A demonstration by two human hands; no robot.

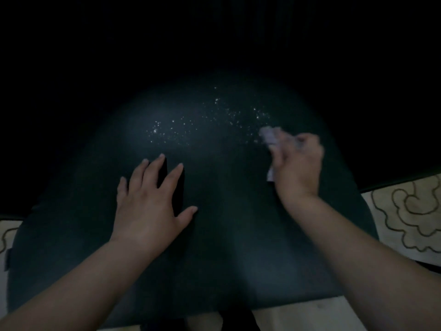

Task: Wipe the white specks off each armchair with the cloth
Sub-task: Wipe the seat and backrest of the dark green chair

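From the head view, the dark armchair seat (214, 235) fills the frame, a band of white specks (191, 125) strewn across its far half. The right hand (297, 168) clutches a bunched pale cloth (270, 137) at the band's right end, touching the fabric. The left hand (148, 204) lies flat with fingers spread on the near seat — holding nothing, just bracing. A good pass would likely sweep leftward through the whole band with firm, even pressure, gathering specks into the cloth rather than scattering them — blur hides the finer grip. A patterned rug (410, 216) shows alongside.
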